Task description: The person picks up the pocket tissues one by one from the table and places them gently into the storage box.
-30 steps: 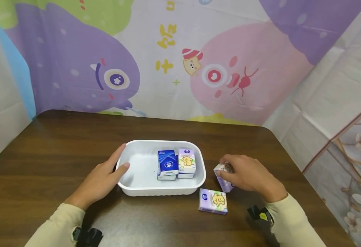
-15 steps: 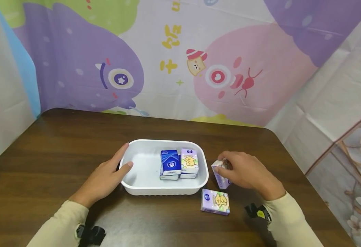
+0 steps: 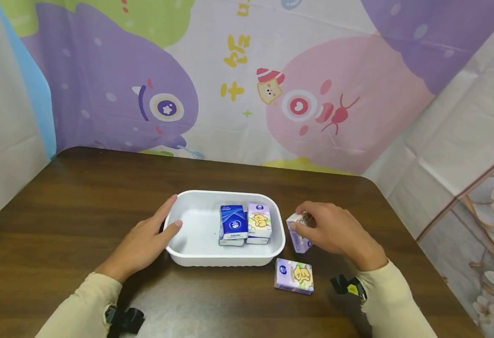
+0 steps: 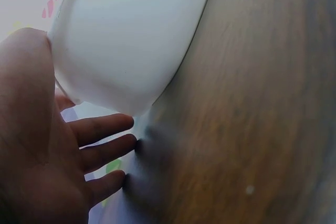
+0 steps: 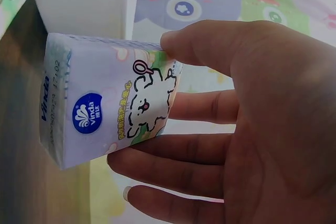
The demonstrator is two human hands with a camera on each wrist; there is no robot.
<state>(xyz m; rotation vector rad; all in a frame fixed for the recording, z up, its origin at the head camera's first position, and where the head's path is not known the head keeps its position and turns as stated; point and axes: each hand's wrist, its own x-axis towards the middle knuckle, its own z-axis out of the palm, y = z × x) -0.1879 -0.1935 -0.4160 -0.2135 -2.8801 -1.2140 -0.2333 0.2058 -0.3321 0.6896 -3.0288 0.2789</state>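
A white plastic tray (image 3: 188,260) stands on the table. My left hand (image 3: 139,251) holds its left end, thumb over the rim; in the left wrist view the other fingers (image 4: 107,150) stretch out below the tray's corner (image 4: 126,40). Inside, toward the right, lie a blue tissue pack (image 3: 233,223) and a purple tissue pack (image 3: 258,220), each on top of another pack. My right hand (image 3: 335,232) pinches a purple Vinda tissue pack (image 5: 100,98), tilted, between thumb and fingers, just right of the tray. A puppy is printed on it.
Another purple tissue pack (image 3: 294,276) lies flat on the brown wooden table (image 3: 213,310), near the tray's front right corner. A cartoon-printed cloth (image 3: 230,126) hangs behind the table, and a pale cloth (image 3: 450,136) along the right side.
My right hand has shifted a little left and away from me with the tissue pack, closer to the tray. My left hand keeps its place on the tray. The head view has turned slightly.
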